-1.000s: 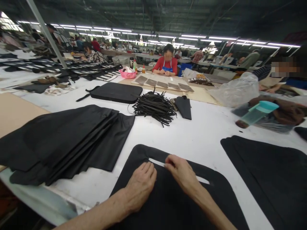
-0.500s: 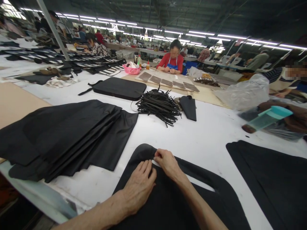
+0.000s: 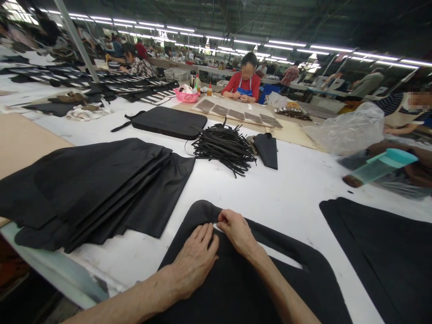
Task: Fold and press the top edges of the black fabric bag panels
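A black leather-like panel point(image 3: 232, 288) with rounded corners lies on the white table just in front of me. Along its far border runs a long slit point(image 3: 281, 256) that shows white; whether this is the table or a white layer, I cannot tell. My left hand point(image 3: 195, 256) rests flat on the panel, its fingers stretched toward the slit's left end. Beside it, my right hand point(image 3: 238, 231) has thumb and fingers pinched at the panel's border by that same end. The exact spot under its fingertips is hidden.
Stacked black pieces point(image 3: 101, 184) lie left, another black panel point(image 3: 381, 252) right. Beyond are a heap of black strips point(image 3: 224, 150), a black padded piece point(image 3: 168, 121) and a small black piece point(image 3: 266, 150). A teal-lidded bottle point(image 3: 378, 166) lies right. A co-worker point(image 3: 241, 83) sits opposite.
Both hands keep nearly the same place on the panel. The view has shifted very slightly; nothing has been let go or picked up.
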`<control>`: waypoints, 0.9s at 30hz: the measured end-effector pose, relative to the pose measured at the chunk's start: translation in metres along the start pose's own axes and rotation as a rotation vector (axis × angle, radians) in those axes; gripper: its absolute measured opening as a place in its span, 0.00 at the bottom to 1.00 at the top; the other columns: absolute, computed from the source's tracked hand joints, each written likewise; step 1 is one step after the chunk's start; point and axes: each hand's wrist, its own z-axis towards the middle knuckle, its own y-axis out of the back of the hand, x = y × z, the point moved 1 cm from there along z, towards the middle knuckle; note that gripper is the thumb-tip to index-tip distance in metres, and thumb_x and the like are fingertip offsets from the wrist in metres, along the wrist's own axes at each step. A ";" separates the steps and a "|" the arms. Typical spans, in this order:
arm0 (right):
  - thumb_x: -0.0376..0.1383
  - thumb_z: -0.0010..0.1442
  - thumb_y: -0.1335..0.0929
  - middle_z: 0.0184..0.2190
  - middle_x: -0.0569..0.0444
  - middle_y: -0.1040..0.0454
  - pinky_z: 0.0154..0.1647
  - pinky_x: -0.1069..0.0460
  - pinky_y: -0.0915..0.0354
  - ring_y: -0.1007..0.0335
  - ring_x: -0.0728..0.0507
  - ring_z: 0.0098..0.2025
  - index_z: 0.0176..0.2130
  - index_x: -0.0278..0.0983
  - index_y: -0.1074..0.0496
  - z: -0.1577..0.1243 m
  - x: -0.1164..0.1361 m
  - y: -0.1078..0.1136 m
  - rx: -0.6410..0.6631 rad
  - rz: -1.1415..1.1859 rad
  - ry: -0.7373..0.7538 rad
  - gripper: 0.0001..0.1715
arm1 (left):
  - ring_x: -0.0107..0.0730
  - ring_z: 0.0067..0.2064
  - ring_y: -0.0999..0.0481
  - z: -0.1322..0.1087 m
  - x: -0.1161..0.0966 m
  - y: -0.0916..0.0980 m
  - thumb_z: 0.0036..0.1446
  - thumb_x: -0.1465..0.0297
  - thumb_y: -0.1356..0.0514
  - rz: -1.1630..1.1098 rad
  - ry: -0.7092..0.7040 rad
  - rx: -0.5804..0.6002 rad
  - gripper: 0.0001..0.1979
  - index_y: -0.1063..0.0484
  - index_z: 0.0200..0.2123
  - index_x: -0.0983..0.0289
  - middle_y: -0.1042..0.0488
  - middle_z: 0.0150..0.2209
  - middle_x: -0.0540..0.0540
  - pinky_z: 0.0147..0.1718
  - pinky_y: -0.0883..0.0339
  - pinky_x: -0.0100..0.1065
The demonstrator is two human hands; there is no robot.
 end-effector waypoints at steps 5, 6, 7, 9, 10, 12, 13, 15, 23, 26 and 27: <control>0.32 0.53 0.36 0.26 0.59 0.33 0.31 0.55 0.48 0.40 0.49 0.30 0.27 0.39 0.35 0.000 0.004 -0.004 -0.034 -0.039 -0.027 0.03 | 0.49 0.58 0.40 0.000 0.000 -0.002 0.60 0.66 0.48 -0.024 0.005 -0.010 0.18 0.39 0.51 0.70 0.37 0.55 0.69 0.55 0.45 0.46; 0.32 0.53 0.36 0.26 0.59 0.33 0.31 0.55 0.48 0.40 0.49 0.30 0.27 0.39 0.35 0.001 0.004 -0.004 -0.036 -0.043 -0.041 0.03 | 0.49 0.58 0.40 0.000 0.000 -0.002 0.60 0.66 0.47 -0.030 0.006 -0.014 0.18 0.39 0.51 0.70 0.37 0.55 0.69 0.55 0.45 0.46; 0.33 0.53 0.36 0.25 0.59 0.33 0.31 0.55 0.48 0.40 0.49 0.30 0.27 0.39 0.35 0.002 0.004 -0.004 -0.034 -0.047 -0.059 0.03 | 0.49 0.58 0.40 0.000 0.001 -0.002 0.60 0.67 0.47 -0.036 0.006 -0.018 0.18 0.39 0.51 0.70 0.37 0.55 0.69 0.55 0.45 0.46; 0.33 0.52 0.36 0.24 0.59 0.32 0.29 0.55 0.49 0.40 0.49 0.29 0.26 0.39 0.34 0.005 0.004 -0.003 -0.017 -0.053 -0.104 0.03 | 0.49 0.58 0.41 0.000 0.001 -0.002 0.60 0.67 0.47 -0.044 0.001 -0.023 0.18 0.39 0.51 0.69 0.37 0.55 0.68 0.55 0.46 0.46; 0.34 0.51 0.35 0.24 0.59 0.32 0.28 0.55 0.49 0.40 0.49 0.29 0.26 0.39 0.34 0.008 0.004 -0.003 -0.003 -0.056 -0.129 0.03 | 0.49 0.58 0.41 -0.001 0.001 -0.001 0.60 0.67 0.47 -0.046 -0.001 -0.025 0.18 0.39 0.51 0.69 0.37 0.55 0.68 0.56 0.46 0.46; 0.34 0.49 0.34 0.23 0.59 0.32 0.27 0.55 0.49 0.39 0.49 0.28 0.25 0.39 0.33 0.014 0.004 0.000 0.032 -0.061 -0.177 0.02 | 0.48 0.58 0.41 -0.001 0.002 0.000 0.60 0.67 0.47 -0.052 -0.003 -0.025 0.18 0.39 0.51 0.69 0.37 0.55 0.67 0.56 0.46 0.46; 0.34 0.47 0.33 0.23 0.59 0.31 0.26 0.55 0.49 0.39 0.49 0.28 0.25 0.39 0.33 0.017 0.005 0.001 0.052 -0.064 -0.199 0.02 | 0.48 0.58 0.41 -0.001 0.002 0.001 0.60 0.68 0.47 -0.057 -0.001 -0.023 0.18 0.39 0.51 0.69 0.37 0.55 0.67 0.56 0.46 0.46; 0.33 0.44 0.32 0.22 0.58 0.31 0.25 0.55 0.48 0.38 0.48 0.27 0.24 0.39 0.32 0.023 0.007 0.005 0.093 -0.071 -0.235 0.02 | 0.47 0.58 0.41 -0.002 0.002 0.002 0.59 0.68 0.47 -0.067 0.006 -0.015 0.18 0.39 0.51 0.68 0.38 0.56 0.66 0.56 0.47 0.46; 0.33 0.39 0.29 0.22 0.56 0.29 0.24 0.54 0.47 0.35 0.46 0.26 0.23 0.39 0.30 0.030 0.014 0.012 0.149 -0.129 -0.286 0.06 | 0.48 0.58 0.43 -0.004 0.002 0.003 0.59 0.66 0.46 -0.074 0.046 -0.012 0.17 0.38 0.50 0.65 0.37 0.55 0.62 0.57 0.49 0.49; 0.36 0.41 0.29 0.24 0.55 0.28 0.25 0.53 0.45 0.33 0.44 0.28 0.23 0.39 0.29 0.030 0.010 0.014 0.087 -0.161 -0.281 0.05 | 0.47 0.57 0.41 -0.004 0.003 0.007 0.58 0.67 0.44 -0.101 0.064 -0.015 0.16 0.37 0.50 0.63 0.38 0.56 0.60 0.56 0.46 0.49; 0.36 0.44 0.30 0.25 0.54 0.27 0.27 0.52 0.45 0.32 0.44 0.30 0.24 0.39 0.29 0.028 0.008 0.016 0.041 -0.177 -0.276 0.04 | 0.47 0.57 0.40 -0.004 0.003 0.008 0.57 0.68 0.44 -0.117 0.080 -0.013 0.16 0.37 0.49 0.62 0.38 0.56 0.60 0.55 0.44 0.49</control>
